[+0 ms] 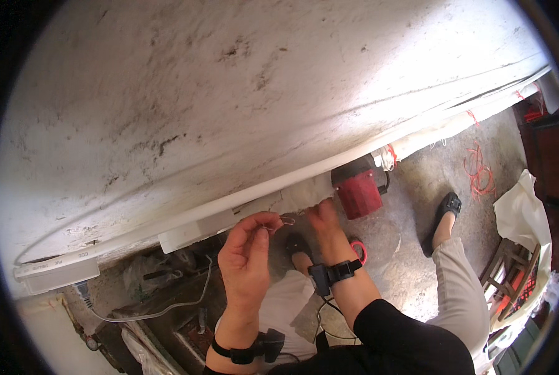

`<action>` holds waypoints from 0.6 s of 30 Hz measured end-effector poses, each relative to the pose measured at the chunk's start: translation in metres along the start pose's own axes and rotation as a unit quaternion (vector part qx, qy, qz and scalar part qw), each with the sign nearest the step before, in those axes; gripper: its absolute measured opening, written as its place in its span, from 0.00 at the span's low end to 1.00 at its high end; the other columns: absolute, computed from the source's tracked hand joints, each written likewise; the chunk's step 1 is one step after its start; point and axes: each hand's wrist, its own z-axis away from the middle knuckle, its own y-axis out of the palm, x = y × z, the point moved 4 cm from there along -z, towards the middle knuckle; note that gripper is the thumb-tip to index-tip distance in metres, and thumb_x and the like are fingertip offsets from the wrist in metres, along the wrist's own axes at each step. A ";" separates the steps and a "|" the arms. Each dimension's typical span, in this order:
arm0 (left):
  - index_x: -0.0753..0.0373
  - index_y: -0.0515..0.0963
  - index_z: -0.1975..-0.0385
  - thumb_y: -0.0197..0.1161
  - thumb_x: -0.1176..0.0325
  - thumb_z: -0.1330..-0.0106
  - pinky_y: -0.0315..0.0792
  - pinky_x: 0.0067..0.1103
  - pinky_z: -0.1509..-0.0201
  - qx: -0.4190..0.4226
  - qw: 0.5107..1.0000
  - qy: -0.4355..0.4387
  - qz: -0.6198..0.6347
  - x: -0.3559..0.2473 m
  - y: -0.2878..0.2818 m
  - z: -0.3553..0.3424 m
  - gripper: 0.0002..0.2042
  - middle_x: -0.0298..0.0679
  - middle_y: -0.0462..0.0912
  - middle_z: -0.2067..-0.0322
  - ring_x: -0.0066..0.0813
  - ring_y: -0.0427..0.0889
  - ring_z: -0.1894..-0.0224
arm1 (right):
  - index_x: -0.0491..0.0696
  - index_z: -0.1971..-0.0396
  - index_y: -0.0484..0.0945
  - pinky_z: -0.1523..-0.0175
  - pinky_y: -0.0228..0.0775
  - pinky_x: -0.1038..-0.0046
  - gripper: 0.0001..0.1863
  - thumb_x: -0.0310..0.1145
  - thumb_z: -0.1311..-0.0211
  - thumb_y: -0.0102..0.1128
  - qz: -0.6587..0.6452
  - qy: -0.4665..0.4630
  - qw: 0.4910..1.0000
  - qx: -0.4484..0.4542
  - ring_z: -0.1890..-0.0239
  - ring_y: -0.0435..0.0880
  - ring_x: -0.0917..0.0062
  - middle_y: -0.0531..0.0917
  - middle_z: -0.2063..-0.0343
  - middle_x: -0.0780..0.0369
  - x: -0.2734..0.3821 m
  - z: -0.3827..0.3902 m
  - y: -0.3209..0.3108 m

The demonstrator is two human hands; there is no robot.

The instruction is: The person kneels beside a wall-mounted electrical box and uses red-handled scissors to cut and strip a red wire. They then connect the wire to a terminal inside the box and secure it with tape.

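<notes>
My left hand [249, 253] is raised before the long white edge, thumb and forefinger pinched together. A thin, reddish looped strand [287, 221] sticks out from between those fingertips. To its right, my right hand [324, 220] reaches up to the underside of the pale strip [304, 195], its fingers curled and partly hidden there. What they grip, if anything, cannot be made out. Close to the right hand hangs a red and black motor-like housing [359, 192] with a black cord. The red handle [359, 250] of what looks like scissors shows beside my right wrist.
A large, stained white surface [198, 112] fills the upper view. A white power strip [60, 275] with a plugged-in grey cable [160, 315] sits at left. Red string [478, 172] lies tangled on the concrete floor [410, 231]. At right stand a white sack [523, 209] and a wooden frame [510, 272].
</notes>
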 end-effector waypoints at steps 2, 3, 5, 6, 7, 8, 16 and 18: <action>0.70 0.73 0.58 0.50 0.76 0.35 0.69 0.21 0.52 -0.001 1.000 -0.003 0.009 0.000 0.001 0.000 0.09 0.40 0.79 0.61 0.25 0.77 0.60 | 0.48 0.49 0.68 0.47 0.68 0.67 0.19 0.35 0.39 0.54 0.054 0.003 0.998 0.015 0.50 0.73 0.73 0.74 0.52 0.64 0.001 0.001 0.003; 0.70 0.73 0.58 0.50 0.76 0.35 0.69 0.21 0.52 -0.001 1.000 -0.005 0.013 0.001 0.002 0.000 0.09 0.40 0.79 0.61 0.25 0.77 0.60 | 0.48 0.49 0.68 0.47 0.68 0.68 0.20 0.35 0.40 0.55 0.084 0.009 0.996 -0.003 0.50 0.73 0.73 0.74 0.52 0.64 0.001 0.002 0.002; 0.70 0.73 0.58 0.50 0.76 0.35 0.69 0.21 0.52 -0.001 1.000 -0.006 0.017 0.001 0.003 0.000 0.09 0.40 0.79 0.61 0.25 0.76 0.60 | 0.47 0.48 0.68 0.46 0.68 0.68 0.21 0.35 0.41 0.55 0.106 0.005 0.994 -0.006 0.50 0.74 0.74 0.74 0.51 0.64 0.002 0.003 0.002; 0.70 0.73 0.58 0.50 0.76 0.35 0.69 0.21 0.52 0.000 1.000 -0.006 0.019 0.001 0.003 0.000 0.09 0.40 0.79 0.61 0.25 0.76 0.60 | 0.47 0.48 0.68 0.46 0.67 0.69 0.22 0.36 0.41 0.55 0.116 0.009 0.993 -0.033 0.50 0.74 0.75 0.74 0.51 0.64 0.001 0.003 0.000; 0.70 0.73 0.58 0.50 0.76 0.35 0.69 0.21 0.52 0.000 1.000 -0.007 0.017 0.001 0.004 0.000 0.09 0.40 0.79 0.61 0.25 0.76 0.60 | 0.47 0.48 0.68 0.46 0.68 0.69 0.21 0.35 0.42 0.56 0.112 -0.002 0.993 -0.032 0.50 0.74 0.75 0.74 0.51 0.64 0.002 0.003 0.000; 0.70 0.73 0.58 0.50 0.76 0.35 0.69 0.22 0.52 0.001 1.000 -0.008 0.015 0.001 0.004 0.000 0.09 0.40 0.79 0.61 0.25 0.76 0.60 | 0.47 0.48 0.68 0.46 0.68 0.69 0.21 0.35 0.42 0.56 0.104 -0.009 0.994 -0.042 0.51 0.74 0.75 0.75 0.52 0.64 0.001 0.003 -0.002; 0.70 0.73 0.58 0.50 0.76 0.35 0.68 0.20 0.53 0.010 1.000 -0.013 -0.011 0.001 0.003 -0.001 0.09 0.39 0.78 0.62 0.23 0.76 0.60 | 0.47 0.51 0.70 0.49 0.70 0.69 0.19 0.31 0.43 0.56 0.100 -0.016 0.995 -0.023 0.53 0.77 0.74 0.77 0.55 0.63 0.001 -0.003 -0.021; 0.70 0.73 0.58 0.50 0.76 0.35 0.66 0.17 0.52 0.008 1.000 -0.026 -0.011 0.002 0.002 -0.002 0.08 0.37 0.77 0.63 0.21 0.74 0.59 | 0.47 0.51 0.70 0.49 0.71 0.68 0.19 0.29 0.43 0.56 0.107 -0.015 0.994 -0.022 0.53 0.77 0.74 0.77 0.55 0.63 0.001 -0.003 -0.026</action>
